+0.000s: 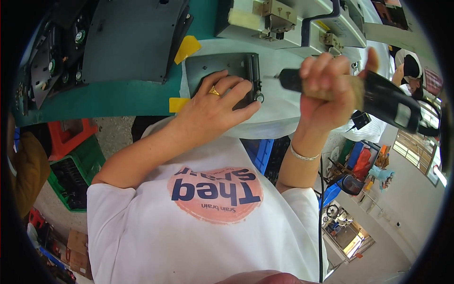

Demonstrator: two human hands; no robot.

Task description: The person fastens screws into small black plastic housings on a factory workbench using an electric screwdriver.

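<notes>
Under my left hand (215,99) a flat black panel (203,64) lies on a white sheet. The fingers are bent across it and bear on it, with the thumb near a small round fitting (259,98) at its right edge. A ring sits on one finger. My right hand (328,87) is wrapped around a black electric screwdriver (385,99), slightly blurred. Its thin bit points left toward the panel's right edge, and a small gap seems to separate them. My palm side hides part of the tool's body.
Stacked black panels (127,40) stand at the left on the green table (113,102). Yellow tape pieces (188,48) lie beside the sheet. Metal fixtures (279,19) sit at the back. Below left are a green crate (87,173) and a red stool (71,137). Another person (409,66) is at far right.
</notes>
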